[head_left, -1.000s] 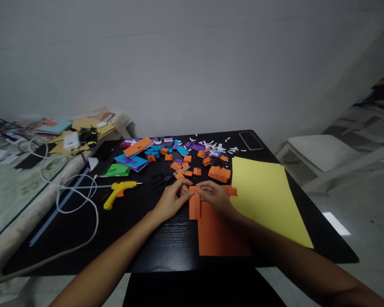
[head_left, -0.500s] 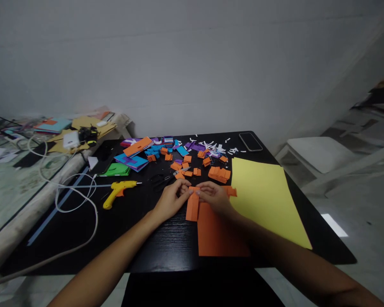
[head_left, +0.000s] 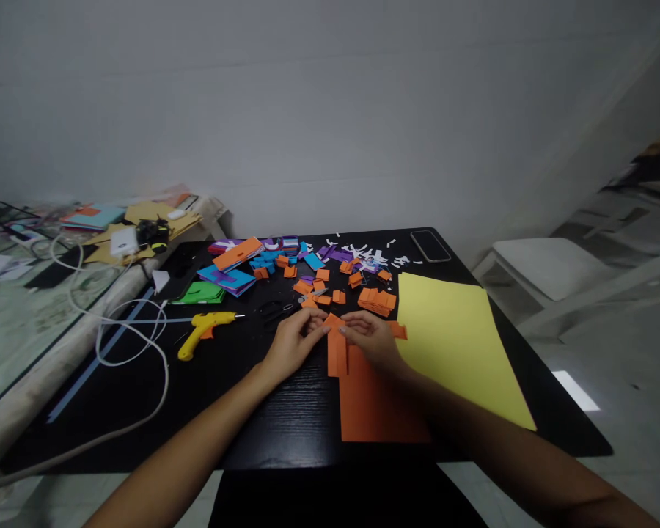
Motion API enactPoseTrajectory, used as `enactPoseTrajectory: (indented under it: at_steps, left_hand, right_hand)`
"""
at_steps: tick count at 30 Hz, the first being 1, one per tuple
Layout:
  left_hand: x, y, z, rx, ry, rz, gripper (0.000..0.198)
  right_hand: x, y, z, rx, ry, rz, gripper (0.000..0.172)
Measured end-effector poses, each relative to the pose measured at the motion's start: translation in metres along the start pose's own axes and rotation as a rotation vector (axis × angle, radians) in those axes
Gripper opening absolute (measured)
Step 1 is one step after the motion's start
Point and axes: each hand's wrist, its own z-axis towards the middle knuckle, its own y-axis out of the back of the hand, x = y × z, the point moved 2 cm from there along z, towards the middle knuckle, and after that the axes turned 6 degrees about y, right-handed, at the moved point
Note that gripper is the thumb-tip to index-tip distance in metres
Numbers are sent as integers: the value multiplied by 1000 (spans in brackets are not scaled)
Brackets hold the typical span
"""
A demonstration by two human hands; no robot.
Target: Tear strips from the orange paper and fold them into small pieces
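Between my two hands is a folded orange paper strip (head_left: 337, 354), its lower end hanging toward me. My left hand (head_left: 298, 339) pinches its upper left edge with thumb and fingers. On the other side my right hand (head_left: 372, 339) grips the upper right edge, thumb on top. Beneath my right hand and forearm lies a larger orange sheet (head_left: 377, 407), partly covered. Another small orange folded piece (head_left: 400, 331) pokes out beyond my right hand. Just past my fingers are several small folded orange pieces (head_left: 339, 297) and a thicker orange stack (head_left: 377, 301).
Yellow sheets (head_left: 451, 323) lie at the right, with a phone (head_left: 430, 246) behind. A yellow glue gun (head_left: 206, 330), a white cable (head_left: 163, 389) and black-handled pliers (head_left: 275, 312) are at the left. Coloured paper packets (head_left: 228, 279) and white scraps (head_left: 371, 257) sit farther back.
The orange paper strip has shifted slightly right and turned between my fingers, its top now more pointed with a fold showing. Both hands have barely moved.
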Motion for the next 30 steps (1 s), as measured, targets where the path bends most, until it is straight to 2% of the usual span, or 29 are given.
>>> enactPoseTrajectory:
  at_steps: [7,13,17,21,25,30]
  left_hand:
    - [-3,4,4,10,-76,50,18]
    - [-3,5,3,60,-164,111,19]
    - [-5,4,1,50,-192,132,20]
    - [-8,4,1,4,-137,136,19]
    - [-8,2,2,35,-8,46,24]
    - [-5,0,2,10,30,-56,22]
  right_hand:
    - [-3,0,-2,72,19,19,38]
    - [-4,-1,-1,90,10,19,42]
    - [-1,-2,-2,92,14,12,42]
    - [1,-4,-4,73,15,19,42]
    - [4,-4,-4,59,23,25,39]
    - [5,-4,-4,84,26,43,41]
